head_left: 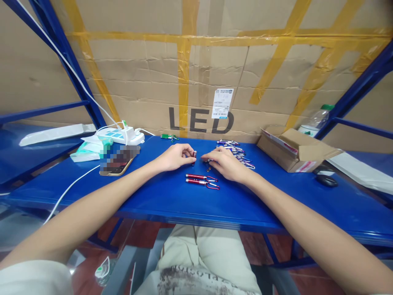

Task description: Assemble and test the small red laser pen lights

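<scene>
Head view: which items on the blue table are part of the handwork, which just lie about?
In hand: left hand holds small torch; right hand on loose parts; two red torches; torch pile.
Lying about: phone, power strip, cardboard box, bottle, green torch.

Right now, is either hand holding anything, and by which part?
The left hand pinches a small dark cylindrical keychain torch by its end. The right hand rests on small parts on the blue metal table; its grip cannot be told.
</scene>
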`<state>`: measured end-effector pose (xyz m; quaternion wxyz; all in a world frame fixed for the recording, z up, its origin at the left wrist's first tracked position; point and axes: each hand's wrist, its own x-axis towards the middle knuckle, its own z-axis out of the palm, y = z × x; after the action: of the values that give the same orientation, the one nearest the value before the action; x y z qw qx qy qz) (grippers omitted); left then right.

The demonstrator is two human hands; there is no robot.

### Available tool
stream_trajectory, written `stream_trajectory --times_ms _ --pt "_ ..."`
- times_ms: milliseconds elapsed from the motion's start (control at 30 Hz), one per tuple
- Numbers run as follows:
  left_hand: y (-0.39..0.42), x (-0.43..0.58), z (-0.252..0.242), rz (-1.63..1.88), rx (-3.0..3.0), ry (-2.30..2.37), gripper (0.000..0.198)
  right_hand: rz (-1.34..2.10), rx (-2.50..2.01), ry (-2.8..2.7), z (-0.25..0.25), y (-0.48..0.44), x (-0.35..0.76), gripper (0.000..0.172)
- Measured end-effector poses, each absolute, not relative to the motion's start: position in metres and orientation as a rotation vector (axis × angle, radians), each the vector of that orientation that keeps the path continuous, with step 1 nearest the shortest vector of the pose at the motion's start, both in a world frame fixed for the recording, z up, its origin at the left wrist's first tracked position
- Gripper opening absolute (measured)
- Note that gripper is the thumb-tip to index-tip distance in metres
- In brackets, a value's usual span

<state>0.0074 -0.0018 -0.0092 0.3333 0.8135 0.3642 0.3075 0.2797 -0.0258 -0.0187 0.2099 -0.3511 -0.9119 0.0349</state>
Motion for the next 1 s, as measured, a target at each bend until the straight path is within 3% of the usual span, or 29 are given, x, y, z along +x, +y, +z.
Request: stream_trajectory --times_ms 200,833,1000 --pt "-0.006 0.010 -0.007 0.763 2.153 0.930 0.035 0.146 -1.006 -2.509 -0.017 -0.024 0.281 0.043" --pt "-0.004 0.009 -0.009 0.770 2.159 0.942 0.037 0.176 -1.133 -2.526 -0.008 -0.024 0.286 0.021" --pt "-0.006 0.009 -0.006 0.770 2.157 0.921 0.036 0.276 -0.971 -2.551 -0.001 -0.032 0.286 0.039"
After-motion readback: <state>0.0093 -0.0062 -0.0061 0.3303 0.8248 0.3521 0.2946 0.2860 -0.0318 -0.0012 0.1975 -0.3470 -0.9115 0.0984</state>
